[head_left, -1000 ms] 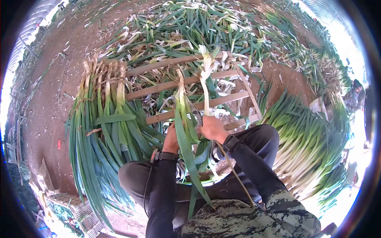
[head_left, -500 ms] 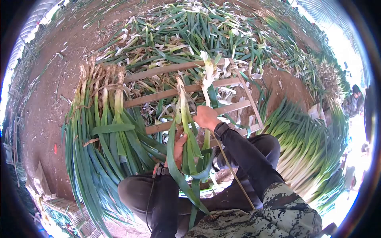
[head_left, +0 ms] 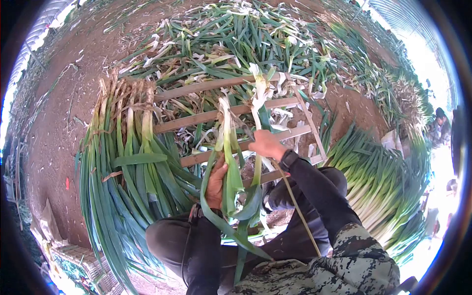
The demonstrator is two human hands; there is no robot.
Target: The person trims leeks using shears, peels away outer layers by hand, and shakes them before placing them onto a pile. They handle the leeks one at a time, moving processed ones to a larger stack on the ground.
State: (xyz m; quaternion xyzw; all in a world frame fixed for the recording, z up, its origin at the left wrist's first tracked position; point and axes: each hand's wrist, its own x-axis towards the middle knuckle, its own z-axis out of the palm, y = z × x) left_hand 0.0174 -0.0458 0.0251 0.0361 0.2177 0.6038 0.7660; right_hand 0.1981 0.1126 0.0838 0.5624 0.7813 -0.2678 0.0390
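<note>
My left hand [head_left: 215, 187] is closed around the lower green part of a leek [head_left: 227, 140], whose root end points away from me over a wooden slatted rack [head_left: 201, 115]. My right hand [head_left: 268, 145] is closed on a thin dark tool that looks like an air gun [head_left: 246, 130]; its tip is beside the leek's pale stem, apart from my left hand. A yellowish hose [head_left: 298, 204] runs from the right hand down to my lap. Just beyond the right hand, a second leek [head_left: 258, 115] lies across the slats with its outer skin ragged.
Several leeks in tied bundles [head_left: 132, 142] lie at the left, roots away from me. Stripped leaves [head_left: 246, 37] are heaped beyond the rack. A large pile of leeks [head_left: 378, 182] is at the right, and a person [head_left: 439, 128] is farther off. My knees flank the rack's near end.
My right hand has moved right, away from the leek's stem, and the tool's thin end now shows. My left hand has shifted slightly up and left, turning the leek a little.
</note>
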